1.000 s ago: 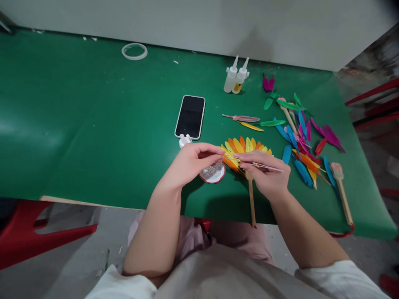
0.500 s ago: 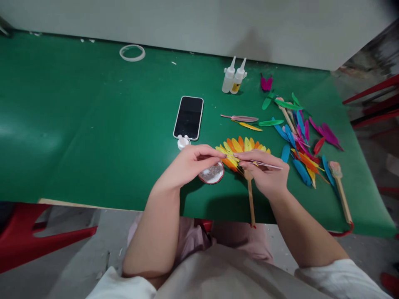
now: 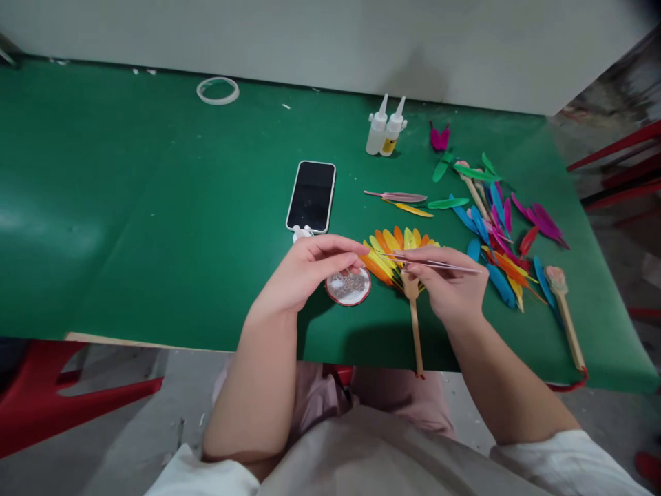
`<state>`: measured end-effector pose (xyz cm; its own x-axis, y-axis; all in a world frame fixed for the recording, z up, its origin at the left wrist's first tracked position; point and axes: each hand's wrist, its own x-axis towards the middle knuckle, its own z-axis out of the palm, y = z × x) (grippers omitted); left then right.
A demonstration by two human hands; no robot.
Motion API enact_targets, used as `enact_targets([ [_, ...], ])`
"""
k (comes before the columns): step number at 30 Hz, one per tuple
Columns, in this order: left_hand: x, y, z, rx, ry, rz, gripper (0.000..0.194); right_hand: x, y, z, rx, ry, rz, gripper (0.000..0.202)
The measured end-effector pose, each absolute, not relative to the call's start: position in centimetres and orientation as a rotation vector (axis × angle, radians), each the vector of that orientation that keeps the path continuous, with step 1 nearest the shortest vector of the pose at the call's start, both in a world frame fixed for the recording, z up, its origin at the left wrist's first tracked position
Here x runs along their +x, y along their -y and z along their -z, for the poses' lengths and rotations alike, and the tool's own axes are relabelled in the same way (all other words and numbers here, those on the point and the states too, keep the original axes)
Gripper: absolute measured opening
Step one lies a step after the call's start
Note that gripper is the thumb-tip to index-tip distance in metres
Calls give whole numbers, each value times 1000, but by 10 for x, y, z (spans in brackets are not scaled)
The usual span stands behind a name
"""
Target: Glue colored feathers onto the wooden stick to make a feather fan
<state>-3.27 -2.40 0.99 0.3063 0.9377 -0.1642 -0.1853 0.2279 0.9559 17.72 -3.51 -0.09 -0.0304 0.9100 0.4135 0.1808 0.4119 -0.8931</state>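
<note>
My right hand is closed on a pair of slim tweezers, their tips pointing left over a fan of yellow and orange feathers. Thumb and fingers of my left hand are pinched close to the tweezer tips; whatever they hold is too small to make out. The fan lies on the table with its wooden handle toward me, partly covered by my right hand. Below my left fingertips sits a round red-rimmed dish with small bits in it.
A phone lies behind my left hand, and two glue bottles stand farther back. Loose coloured feathers and another wooden handle lie to the right. A tape ring is at the back left of the green table.
My right hand and the tweezers have shifted slightly right, and my left fingers have drawn back a little left. The gap between both hands is wider.
</note>
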Motion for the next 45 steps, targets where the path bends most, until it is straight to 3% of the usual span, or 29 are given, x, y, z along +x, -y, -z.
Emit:
enact_targets([
  [9, -22, 24, -10, 1000, -993, -906, 13, 176, 36, 2, -937, 1547, -721, 23],
  [17, -18, 23, -6, 995, -1009, -947, 16, 174, 39, 5, -788, 1694, -445, 39],
  [45, -18, 21, -3, 988, -1051, -878, 22, 167, 39, 3, -718, 1783, -339, 37],
])
